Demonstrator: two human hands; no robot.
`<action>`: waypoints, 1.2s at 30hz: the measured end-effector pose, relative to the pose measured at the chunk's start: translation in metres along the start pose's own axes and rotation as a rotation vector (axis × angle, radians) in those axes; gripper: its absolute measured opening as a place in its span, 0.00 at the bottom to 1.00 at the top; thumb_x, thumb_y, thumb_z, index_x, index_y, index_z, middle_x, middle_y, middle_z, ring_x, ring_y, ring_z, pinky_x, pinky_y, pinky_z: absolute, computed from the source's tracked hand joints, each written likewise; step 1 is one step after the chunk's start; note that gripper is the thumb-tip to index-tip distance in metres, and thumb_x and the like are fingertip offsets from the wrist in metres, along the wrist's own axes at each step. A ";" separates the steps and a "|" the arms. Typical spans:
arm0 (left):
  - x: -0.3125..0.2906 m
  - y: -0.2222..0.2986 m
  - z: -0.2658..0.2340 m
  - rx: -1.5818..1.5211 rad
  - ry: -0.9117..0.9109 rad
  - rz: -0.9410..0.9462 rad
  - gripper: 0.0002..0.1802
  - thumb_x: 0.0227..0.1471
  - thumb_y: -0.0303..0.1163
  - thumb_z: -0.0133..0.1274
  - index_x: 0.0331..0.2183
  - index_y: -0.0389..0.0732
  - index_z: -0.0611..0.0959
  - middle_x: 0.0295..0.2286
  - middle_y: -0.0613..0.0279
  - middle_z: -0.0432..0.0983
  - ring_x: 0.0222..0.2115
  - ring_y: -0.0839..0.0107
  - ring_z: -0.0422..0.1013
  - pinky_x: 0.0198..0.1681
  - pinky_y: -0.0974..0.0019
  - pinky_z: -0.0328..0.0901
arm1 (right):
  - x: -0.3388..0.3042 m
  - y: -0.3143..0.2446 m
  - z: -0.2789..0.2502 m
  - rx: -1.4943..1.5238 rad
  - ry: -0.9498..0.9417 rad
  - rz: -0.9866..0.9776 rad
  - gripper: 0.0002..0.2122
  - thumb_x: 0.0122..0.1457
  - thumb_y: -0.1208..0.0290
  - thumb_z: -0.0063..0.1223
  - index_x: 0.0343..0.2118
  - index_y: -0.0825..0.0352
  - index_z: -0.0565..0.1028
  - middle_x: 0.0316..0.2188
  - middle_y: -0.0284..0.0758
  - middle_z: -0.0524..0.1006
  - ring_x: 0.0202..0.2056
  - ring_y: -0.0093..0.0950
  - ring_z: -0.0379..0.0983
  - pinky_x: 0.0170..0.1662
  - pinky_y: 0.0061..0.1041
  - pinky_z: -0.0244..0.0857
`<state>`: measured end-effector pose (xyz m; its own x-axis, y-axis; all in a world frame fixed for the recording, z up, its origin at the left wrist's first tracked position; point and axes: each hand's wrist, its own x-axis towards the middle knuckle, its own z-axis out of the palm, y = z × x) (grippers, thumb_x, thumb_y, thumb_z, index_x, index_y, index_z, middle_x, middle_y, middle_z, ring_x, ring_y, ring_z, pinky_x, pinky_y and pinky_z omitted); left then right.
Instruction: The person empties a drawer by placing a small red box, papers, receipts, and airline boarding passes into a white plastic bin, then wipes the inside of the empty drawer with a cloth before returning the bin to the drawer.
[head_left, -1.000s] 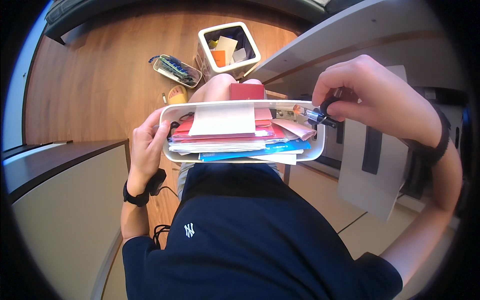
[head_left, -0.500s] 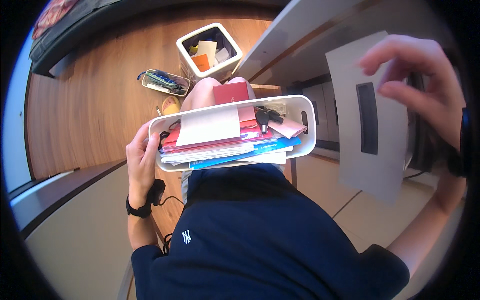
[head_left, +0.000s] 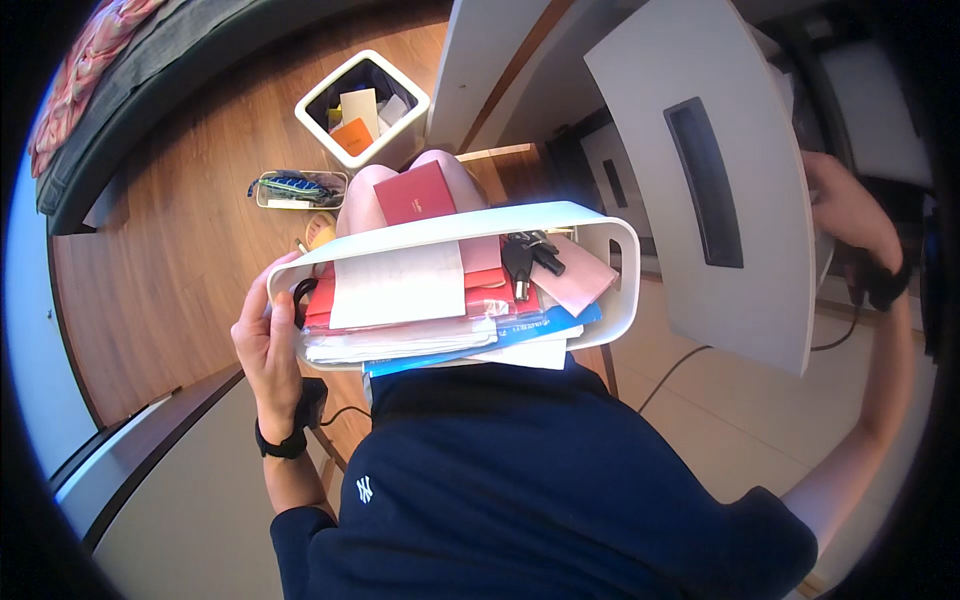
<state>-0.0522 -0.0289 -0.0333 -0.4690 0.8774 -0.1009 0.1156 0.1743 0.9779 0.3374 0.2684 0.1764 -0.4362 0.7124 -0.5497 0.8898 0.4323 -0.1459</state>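
Observation:
My left hand (head_left: 268, 345) grips the left end of a white storage bin (head_left: 622, 300) that rests on my lap, thumb over its rim. Inside lie a folded white paper (head_left: 398, 285), red folders, a stack of papers, a blue booklet (head_left: 480, 342), a pink packet (head_left: 575, 275) and black keys (head_left: 520, 262). A dark red booklet (head_left: 414, 194) sits on my knees beyond the bin. My right hand (head_left: 852, 208) is at the inner side of a pulled-out drawer's pale front panel (head_left: 660, 180); its fingers are partly hidden there.
On the wooden floor stand a square white waste bin (head_left: 362, 112) with papers inside and a small basket (head_left: 300, 190) of assorted items. A dark bed frame (head_left: 150, 125) lies at far left. A cable (head_left: 672, 378) runs below the drawer front on the right.
My right hand has gone from hovering in front of the drawer, fingers curled, to behind its front panel. The view has shifted; my left hand still holds the storage bin.

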 end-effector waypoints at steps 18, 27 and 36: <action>0.001 -0.003 0.023 0.057 0.009 0.020 0.21 0.61 0.36 0.42 0.47 0.29 0.73 0.41 0.55 0.73 0.41 0.70 0.70 0.47 0.67 0.63 | 0.049 0.091 0.115 0.370 -0.408 -0.485 0.19 0.46 0.72 0.64 0.41 0.73 0.75 0.31 0.42 0.78 0.35 0.24 0.75 0.33 0.24 0.71; -0.005 0.014 0.038 0.009 -0.037 0.059 0.16 0.61 0.33 0.43 0.44 0.30 0.74 0.36 0.61 0.75 0.35 0.78 0.69 0.40 0.74 0.63 | -0.002 0.045 -0.018 0.526 -0.096 -0.249 0.07 0.57 0.73 0.53 0.32 0.72 0.74 0.26 0.32 0.76 0.28 0.19 0.75 0.33 0.17 0.70; 0.003 0.014 0.027 0.002 -0.078 0.051 0.15 0.61 0.32 0.43 0.44 0.31 0.75 0.34 0.61 0.75 0.34 0.78 0.70 0.40 0.75 0.63 | -0.022 0.023 -0.017 0.601 -0.024 -0.233 0.07 0.59 0.73 0.49 0.32 0.72 0.74 0.25 0.31 0.76 0.28 0.19 0.76 0.31 0.18 0.69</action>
<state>-0.0286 -0.0114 -0.0248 -0.3931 0.9172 -0.0653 0.1395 0.1297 0.9817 0.3650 0.2720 0.1989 -0.6301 0.6215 -0.4654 0.6951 0.1844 -0.6948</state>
